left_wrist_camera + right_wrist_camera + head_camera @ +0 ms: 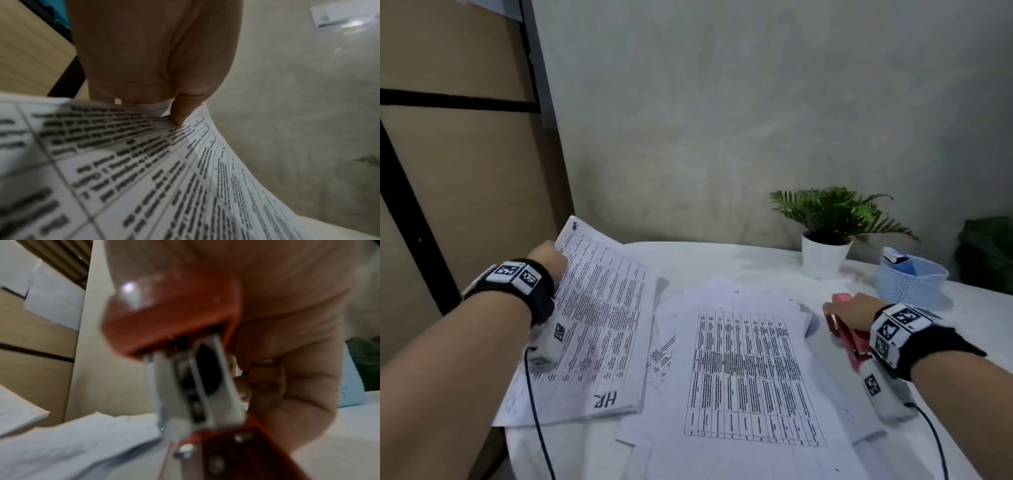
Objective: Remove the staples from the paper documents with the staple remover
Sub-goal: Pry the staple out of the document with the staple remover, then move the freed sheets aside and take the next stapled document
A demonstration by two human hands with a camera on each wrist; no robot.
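From the head view, the left hand (549, 260) has hold of the far corner of a stapled document (599, 318) that lies at the left of the worktop (722, 260) and curls that corner upward, while the right hand (856, 313) is closed around a red staple remover (844, 334) at the right side, just beside the loose sheets (746, 373) spread in the middle; a potted fern (828, 233) and a pale blue basket (911, 277) stand behind. The left wrist view shows the thumb (180, 112) pinching the top pages of the document (144, 170) against the fingers below, the sheets fanned slightly at that corner; no staple can be made out there. The right wrist view, blurred, shows the staple remover (185, 353) held firmly with its metal nose pointing down towards the papers, fingers (287, 386) wrapped round its side. This looks like the step of fetching the next bundle: the tool is in hand but well apart from the raised corner. Next, the two probably need bringing together, with the staple found and the nose slid under it.
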